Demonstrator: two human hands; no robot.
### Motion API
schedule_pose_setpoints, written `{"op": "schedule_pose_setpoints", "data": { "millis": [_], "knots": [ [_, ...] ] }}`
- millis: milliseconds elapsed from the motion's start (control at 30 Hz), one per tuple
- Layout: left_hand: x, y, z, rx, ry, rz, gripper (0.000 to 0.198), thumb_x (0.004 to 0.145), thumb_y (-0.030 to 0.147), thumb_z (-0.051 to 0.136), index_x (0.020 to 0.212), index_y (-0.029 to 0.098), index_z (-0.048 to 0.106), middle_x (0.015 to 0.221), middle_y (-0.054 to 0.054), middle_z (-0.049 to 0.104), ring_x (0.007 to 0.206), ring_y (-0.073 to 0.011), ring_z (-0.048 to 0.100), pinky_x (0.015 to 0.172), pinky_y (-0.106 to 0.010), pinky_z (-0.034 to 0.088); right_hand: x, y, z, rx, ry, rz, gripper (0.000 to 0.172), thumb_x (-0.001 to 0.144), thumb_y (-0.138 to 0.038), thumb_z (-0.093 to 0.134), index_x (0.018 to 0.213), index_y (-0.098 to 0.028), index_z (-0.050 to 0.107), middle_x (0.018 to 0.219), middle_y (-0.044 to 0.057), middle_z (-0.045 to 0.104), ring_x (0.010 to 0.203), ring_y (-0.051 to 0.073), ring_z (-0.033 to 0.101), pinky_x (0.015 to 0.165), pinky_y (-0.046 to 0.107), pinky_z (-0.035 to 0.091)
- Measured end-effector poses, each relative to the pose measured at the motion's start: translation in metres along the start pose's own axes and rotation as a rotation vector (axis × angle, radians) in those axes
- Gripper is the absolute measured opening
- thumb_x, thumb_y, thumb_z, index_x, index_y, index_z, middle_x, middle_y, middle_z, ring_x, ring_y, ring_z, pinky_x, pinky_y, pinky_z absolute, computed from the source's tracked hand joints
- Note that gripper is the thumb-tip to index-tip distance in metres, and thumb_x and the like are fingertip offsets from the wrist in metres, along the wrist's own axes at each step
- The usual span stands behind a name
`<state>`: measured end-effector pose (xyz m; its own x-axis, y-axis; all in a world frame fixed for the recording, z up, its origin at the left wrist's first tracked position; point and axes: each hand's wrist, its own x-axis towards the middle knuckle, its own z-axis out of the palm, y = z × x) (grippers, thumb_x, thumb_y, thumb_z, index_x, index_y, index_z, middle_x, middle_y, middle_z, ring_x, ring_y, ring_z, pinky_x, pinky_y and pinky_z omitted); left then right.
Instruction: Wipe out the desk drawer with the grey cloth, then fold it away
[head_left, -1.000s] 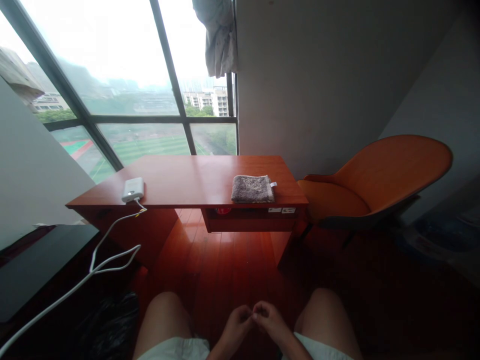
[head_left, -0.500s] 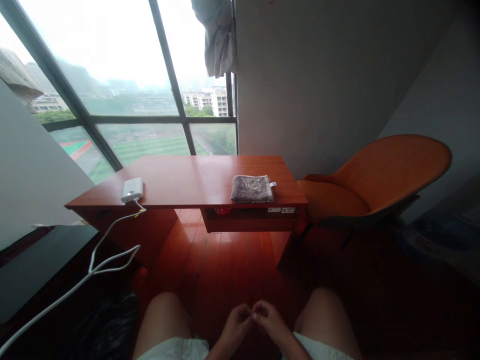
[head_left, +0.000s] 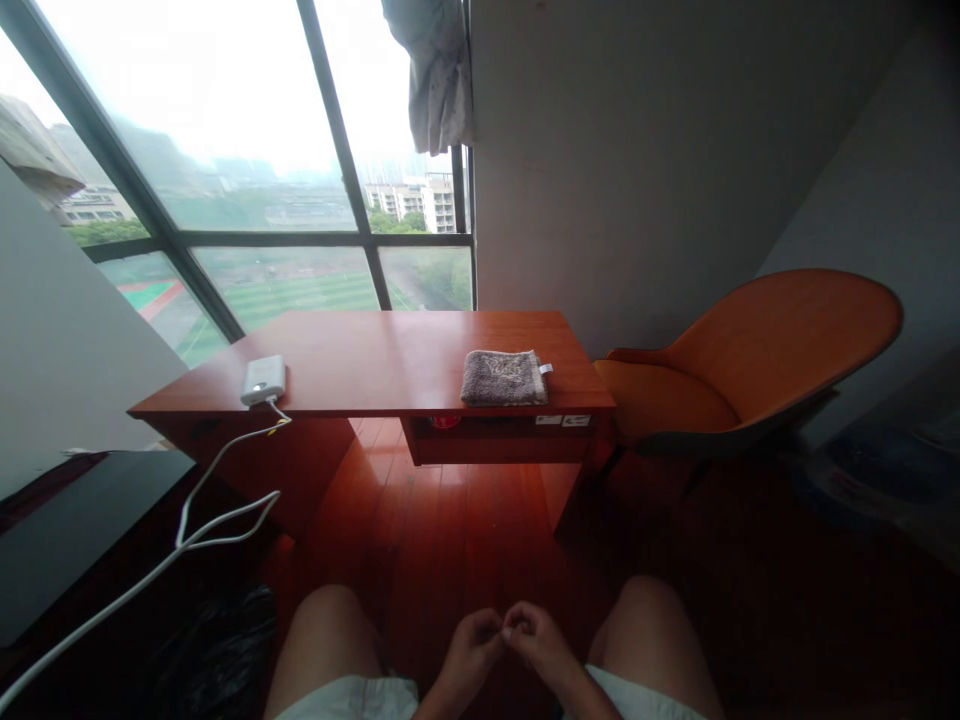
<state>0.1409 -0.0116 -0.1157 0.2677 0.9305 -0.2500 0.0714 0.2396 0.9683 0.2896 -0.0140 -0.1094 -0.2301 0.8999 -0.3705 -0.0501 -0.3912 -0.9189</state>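
Between my knees, low in the view, my left hand [head_left: 474, 648] and my right hand [head_left: 534, 640] meet at the fingertips. Both have curled, closed fingers, and no object shows in either. Beyond them stands a reddish-brown wooden desk [head_left: 375, 365]. A folded grey-brown towel [head_left: 504, 378] with a pale tag lies near its front edge on the right. On the left of the desktop sits a white box-shaped device [head_left: 264, 380], with a white cable [head_left: 217, 462] plugged into its front. Both hands are well apart from these things.
An orange chair [head_left: 787, 350] stands right of the desk. At left are a dark flat surface [head_left: 82, 540] and a black plastic bag [head_left: 225, 650]. The cable hangs across the left side. Windows [head_left: 270, 190] rise behind the desk. Under the desktop is an open shelf [head_left: 495, 425].
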Motion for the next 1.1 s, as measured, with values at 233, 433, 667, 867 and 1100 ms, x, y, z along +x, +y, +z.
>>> {"op": "schedule_pose_setpoints", "data": {
  "millis": [233, 433, 667, 867, 1100],
  "knots": [
    [-0.001, 0.007, 0.001, -0.086, -0.016, -0.002, 0.035, 0.064, 0.049, 0.071, 0.063, 0.015, 0.059, 0.060, 0.003, 0.052, 0.062, -0.0124, 0.045, 0.060, -0.024, 0.034, 0.000, -0.001, -0.002, 0.008, 0.012, -0.008, 0.025, 0.062, -0.040, 0.068, 0.069, -0.019, 0.055, 0.050, -0.009, 0.038, 0.046, 0.006, 0.030, 0.047, 0.023, 0.022],
    [-0.001, 0.007, 0.003, -0.129, -0.026, -0.031, 0.041, 0.062, 0.054, 0.073, 0.061, 0.016, 0.056, 0.058, 0.005, 0.046, 0.058, -0.0102, 0.039, 0.056, -0.023, 0.030, -0.001, -0.001, -0.002, -0.001, 0.022, 0.015, 0.025, 0.062, -0.040, 0.068, 0.070, -0.019, 0.056, 0.051, -0.008, 0.040, 0.047, 0.007, 0.031, 0.048, 0.024, 0.024],
    [0.001, 0.003, 0.002, -0.098, -0.020, -0.037, 0.041, 0.063, 0.054, 0.072, 0.060, 0.016, 0.055, 0.057, 0.005, 0.042, 0.057, -0.0095, 0.036, 0.055, -0.023, 0.028, 0.000, -0.001, -0.002, -0.003, 0.048, 0.033, 0.027, 0.061, -0.041, 0.069, 0.069, -0.019, 0.056, 0.052, -0.008, 0.042, 0.047, 0.007, 0.033, 0.048, 0.024, 0.024],
    [0.000, -0.001, 0.002, 0.022, 0.000, -0.009, 0.040, 0.069, 0.055, 0.066, 0.064, 0.017, 0.056, 0.062, 0.003, 0.049, 0.063, -0.0127, 0.043, 0.060, -0.023, 0.034, 0.001, 0.002, -0.001, 0.015, 0.049, 0.035, 0.032, 0.059, -0.046, 0.070, 0.069, -0.019, 0.056, 0.050, -0.008, 0.041, 0.045, 0.006, 0.032, 0.047, 0.024, 0.023],
    [0.000, -0.018, 0.001, 0.192, 0.027, 0.039, 0.025, 0.079, 0.039, 0.057, 0.071, 0.016, 0.059, 0.066, 0.002, 0.054, 0.066, -0.0134, 0.045, 0.059, -0.022, 0.034, 0.003, 0.006, 0.000, 0.039, 0.037, 0.067, 0.037, 0.056, -0.050, 0.071, 0.071, -0.019, 0.057, 0.048, -0.009, 0.038, 0.043, 0.005, 0.030, 0.044, 0.023, 0.020]
  ]
}}
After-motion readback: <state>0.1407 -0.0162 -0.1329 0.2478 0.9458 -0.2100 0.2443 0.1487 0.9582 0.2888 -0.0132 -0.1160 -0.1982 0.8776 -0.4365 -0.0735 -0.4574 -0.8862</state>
